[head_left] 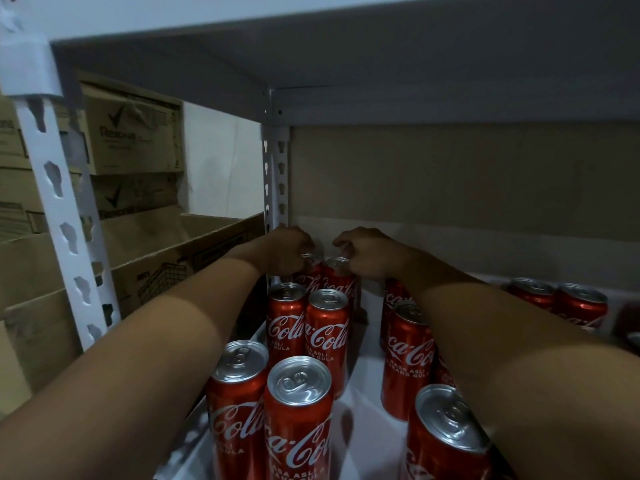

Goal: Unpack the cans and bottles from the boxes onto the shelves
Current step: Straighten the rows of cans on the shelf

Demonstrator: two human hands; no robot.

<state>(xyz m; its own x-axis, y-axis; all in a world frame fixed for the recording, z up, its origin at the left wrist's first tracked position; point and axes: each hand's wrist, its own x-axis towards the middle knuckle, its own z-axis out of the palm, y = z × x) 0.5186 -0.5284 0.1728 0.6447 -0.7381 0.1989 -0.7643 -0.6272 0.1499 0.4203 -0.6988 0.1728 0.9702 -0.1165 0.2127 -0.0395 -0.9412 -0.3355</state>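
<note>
Both my arms reach deep into a white shelf [367,427]. My left hand [287,249] grips the top of a red Coca-Cola can [308,277] at the back left corner. Right beside it stands a second red can [341,280], with my right hand [370,252] closed on its rim. The two cans touch each other and stand upright. In front of them run two rows of red cans [325,337], ending with a near can [298,417]. More red cans [407,355] stand under my right forearm, partly hidden.
A white slotted upright [59,202] frames the shelf's left side, another upright [275,174] stands at the back. Brown cartons [131,133] are stacked to the left, with an open carton [173,244] below. Two more cans [557,299] stand at the right. The upper shelf [381,57] hangs low overhead.
</note>
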